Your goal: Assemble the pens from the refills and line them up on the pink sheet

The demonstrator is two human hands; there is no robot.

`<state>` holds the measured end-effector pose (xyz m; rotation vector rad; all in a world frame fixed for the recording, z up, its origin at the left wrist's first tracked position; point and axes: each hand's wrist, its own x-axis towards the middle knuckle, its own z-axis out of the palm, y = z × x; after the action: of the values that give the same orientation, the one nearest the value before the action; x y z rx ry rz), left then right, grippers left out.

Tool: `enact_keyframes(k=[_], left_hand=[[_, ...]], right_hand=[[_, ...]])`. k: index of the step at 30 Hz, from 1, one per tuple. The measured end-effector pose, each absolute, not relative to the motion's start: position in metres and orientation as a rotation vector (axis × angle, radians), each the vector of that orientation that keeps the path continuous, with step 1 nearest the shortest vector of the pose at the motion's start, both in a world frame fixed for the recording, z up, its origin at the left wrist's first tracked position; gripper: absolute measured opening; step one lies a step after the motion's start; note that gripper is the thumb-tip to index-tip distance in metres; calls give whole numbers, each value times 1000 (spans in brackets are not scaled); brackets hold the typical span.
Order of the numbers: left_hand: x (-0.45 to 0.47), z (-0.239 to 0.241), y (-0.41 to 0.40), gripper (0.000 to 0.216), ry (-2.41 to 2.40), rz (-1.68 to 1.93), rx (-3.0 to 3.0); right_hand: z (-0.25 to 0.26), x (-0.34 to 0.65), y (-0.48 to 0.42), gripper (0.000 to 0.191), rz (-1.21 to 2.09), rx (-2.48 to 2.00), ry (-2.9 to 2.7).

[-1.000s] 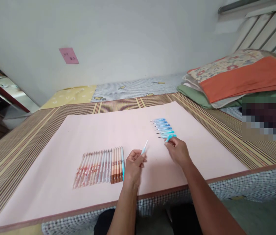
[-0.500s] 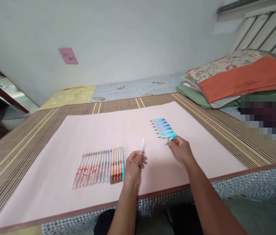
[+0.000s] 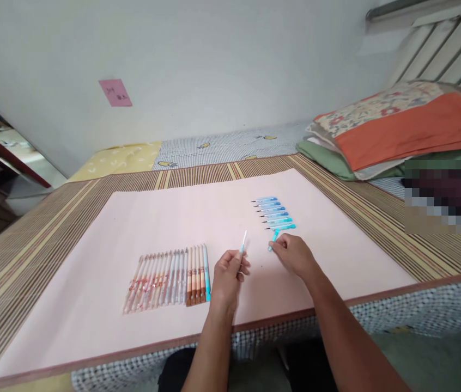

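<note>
We see the left hand, just below the centre of the frame, grasping a slim pen barrel, its white end pointing up past the fingertips. To its right, we see the right hand pinching a short turquoise pen piece between thumb and fingers; we cannot tell whether that piece touches the pink sheet beneath. Just above it, right of centre, we find a stack of blue and turquoise pen sections, their dark tips pointing left. At lower left of centre, we have a row of patterned clear pens lying side by side, then brown-and-cream pens, and a turquoise pen at the right end, near the left hand. Around the sheet, we see a striped mat, with an orange-edged floral pillow at upper right.
</note>
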<state>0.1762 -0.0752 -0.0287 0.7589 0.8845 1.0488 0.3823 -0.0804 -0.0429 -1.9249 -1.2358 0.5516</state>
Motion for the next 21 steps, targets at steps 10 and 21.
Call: enact_keyframes(k=[10, 21], left_hand=[[180, -31, -78, 25, 915, 1070, 974], [182, -40, -79, 38, 858, 958, 953]], right_hand=[[-16, 340, -83, 36, 1020, -1297, -1110], [-13, 370, -83, 36, 764, -1204, -724]])
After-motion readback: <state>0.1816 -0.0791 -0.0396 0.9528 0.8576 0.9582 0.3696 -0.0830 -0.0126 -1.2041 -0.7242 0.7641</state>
